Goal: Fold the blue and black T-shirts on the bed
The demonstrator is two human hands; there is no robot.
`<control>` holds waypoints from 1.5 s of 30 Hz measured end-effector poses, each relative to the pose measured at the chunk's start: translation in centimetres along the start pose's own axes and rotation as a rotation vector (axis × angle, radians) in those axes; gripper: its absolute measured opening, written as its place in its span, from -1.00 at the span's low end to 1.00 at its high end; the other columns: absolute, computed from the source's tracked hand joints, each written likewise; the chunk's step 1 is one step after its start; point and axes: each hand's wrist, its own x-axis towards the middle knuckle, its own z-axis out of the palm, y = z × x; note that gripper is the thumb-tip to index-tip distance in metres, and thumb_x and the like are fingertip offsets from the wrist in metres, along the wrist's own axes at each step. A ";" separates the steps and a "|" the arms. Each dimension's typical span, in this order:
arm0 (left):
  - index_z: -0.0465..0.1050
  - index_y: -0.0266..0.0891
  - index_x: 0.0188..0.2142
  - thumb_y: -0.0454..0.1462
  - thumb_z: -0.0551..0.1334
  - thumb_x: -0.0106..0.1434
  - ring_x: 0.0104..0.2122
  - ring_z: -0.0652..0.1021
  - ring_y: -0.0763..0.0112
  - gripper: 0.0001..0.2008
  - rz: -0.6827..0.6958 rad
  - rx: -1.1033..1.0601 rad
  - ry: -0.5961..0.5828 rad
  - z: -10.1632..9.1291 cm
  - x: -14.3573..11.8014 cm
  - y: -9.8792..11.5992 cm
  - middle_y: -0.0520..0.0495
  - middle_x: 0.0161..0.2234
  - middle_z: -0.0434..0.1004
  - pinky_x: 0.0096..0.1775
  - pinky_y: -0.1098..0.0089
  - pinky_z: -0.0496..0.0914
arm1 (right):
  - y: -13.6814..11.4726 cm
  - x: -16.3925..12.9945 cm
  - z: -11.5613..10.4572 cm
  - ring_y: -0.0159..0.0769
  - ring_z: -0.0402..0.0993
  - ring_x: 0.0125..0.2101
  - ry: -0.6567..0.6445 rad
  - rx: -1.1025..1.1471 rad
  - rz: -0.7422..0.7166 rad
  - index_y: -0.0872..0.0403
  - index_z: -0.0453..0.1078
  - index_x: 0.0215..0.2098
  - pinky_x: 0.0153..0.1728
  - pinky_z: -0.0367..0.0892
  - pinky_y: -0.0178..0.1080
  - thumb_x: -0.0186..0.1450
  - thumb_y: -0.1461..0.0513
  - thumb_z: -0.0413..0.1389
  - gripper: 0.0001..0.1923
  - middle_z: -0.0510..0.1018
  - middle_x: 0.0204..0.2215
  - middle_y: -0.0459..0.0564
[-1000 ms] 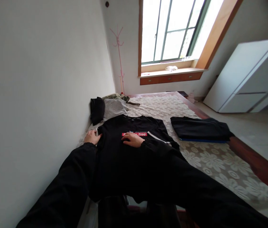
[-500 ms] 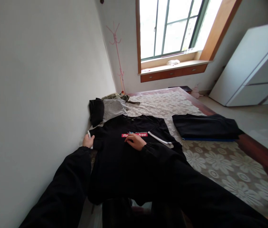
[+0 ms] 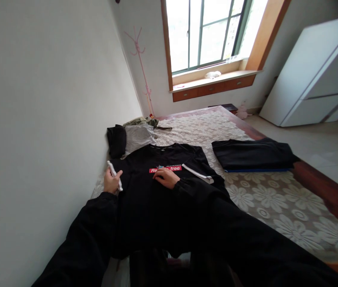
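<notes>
A black T-shirt (image 3: pixel 151 203) with a red printed box on its chest lies spread out, neckline away from me. At its left side, my left hand (image 3: pixel 111 181) grips the white-trimmed cuff of one sleeve, thumb on top. The other sleeve is folded inward over the chest, its white trim running slantwise. My right hand (image 3: pixel 166 177) rests flat on the printed box, fingers stretched out and covering part of the lettering. Black sleeves cover both my forearms, and the shirt's lower part blends into shadow.
The shirt lies on a table with a floral cloth (image 3: pixel 270 199). To the right sits a folded black garment (image 3: pixel 251 155). Crumpled clothes (image 3: pixel 139 135) are heaped by the wall at back left. Beyond stand a pink coat rack (image 3: pixel 141 67) and a white fridge (image 3: pixel 315 75).
My left hand has pulled the sleeve cuff, whose white trim now shows more fully and straighter. My right hand stays on the print. The whole view has shifted slightly.
</notes>
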 end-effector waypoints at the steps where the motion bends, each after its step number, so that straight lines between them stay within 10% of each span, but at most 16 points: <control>1: 0.37 -0.20 0.19 -0.17 0.29 0.21 -0.03 0.58 0.20 -0.45 0.115 0.030 -0.060 0.2 -0.7 0.8 -0.12 0.00 0.57 0.02 0.29 0.47 | 0.0 0.0 0.1 -0.20 0.53 -0.11 0.016 0.022 0.022 0.04 0.57 -0.16 0.02 0.37 -0.15 0.37 0.27 0.13 -0.84 0.63 -0.19 0.02; 5: 0.44 -0.07 0.15 -0.14 0.34 0.18 -0.21 0.58 0.26 -0.48 0.591 0.251 -0.408 0.4 -4.1 3.6 -0.03 -0.13 0.60 -0.16 0.29 0.47 | 0.2 -0.2 0.5 -0.23 0.57 -0.15 0.121 0.156 0.159 0.00 0.37 0.19 -0.08 0.42 -0.16 0.45 0.13 0.06 -0.63 0.65 -0.14 -0.01; 10: 0.54 -0.11 -0.06 -0.09 0.24 0.32 -0.32 0.59 0.31 -0.73 0.617 0.266 -0.481 0.1 -8.4 4.4 -0.02 -0.28 0.62 -0.22 0.31 0.46 | -0.2 -0.5 0.3 -0.24 0.55 -0.18 0.100 0.124 0.131 -0.03 0.07 0.42 -0.08 0.45 -0.15 0.45 0.12 0.06 -0.38 0.62 -0.05 0.00; 17: 0.50 -0.11 0.06 -0.13 0.26 0.34 0.11 0.52 0.16 -0.67 0.739 0.144 -0.734 -0.5 -12.7 2.6 -0.13 0.10 0.56 0.18 0.16 0.38 | -1.8 -1.1 0.3 0.06 0.14 0.32 -0.155 -0.289 -0.160 -0.06 0.47 0.15 0.27 0.16 0.17 0.35 0.13 0.19 -0.60 0.22 0.39 0.04; 29: 0.52 -0.13 -0.05 -0.11 0.10 0.42 0.06 0.55 0.20 -0.72 0.558 0.266 -0.379 -3.8 -11.3 -3.7 -0.11 0.02 0.60 0.17 0.18 0.41 | -1.7 -1.0 0.9 0.05 -0.06 0.43 -0.263 -0.392 -0.066 0.08 0.25 0.37 0.39 -0.08 0.18 0.44 -0.02 0.02 -0.38 0.18 0.42 0.07; 36: 0.33 -0.19 0.24 -0.15 0.08 0.40 0.25 0.36 0.07 -0.54 0.601 0.520 -0.293 -2.8 -10.5 -5.0 -0.23 0.17 0.47 0.25 0.00 0.25 | -1.9 -0.9 0.7 0.04 -0.10 0.44 -0.289 -0.399 -0.061 0.10 0.22 0.39 0.40 -0.09 0.17 0.44 -0.02 0.01 -0.35 0.14 0.44 0.06; 45: 0.43 -0.13 0.02 -0.17 0.10 0.36 -0.05 0.55 0.14 -0.71 0.469 0.360 -0.181 -4.1 -8.0 -5.6 -0.14 -0.02 0.56 0.05 0.12 0.41 | -2.0 -0.9 0.6 0.02 -0.11 0.45 -0.312 -0.391 -0.064 0.07 0.19 0.41 0.40 -0.10 0.16 0.46 -0.02 -0.02 -0.36 0.14 0.44 0.07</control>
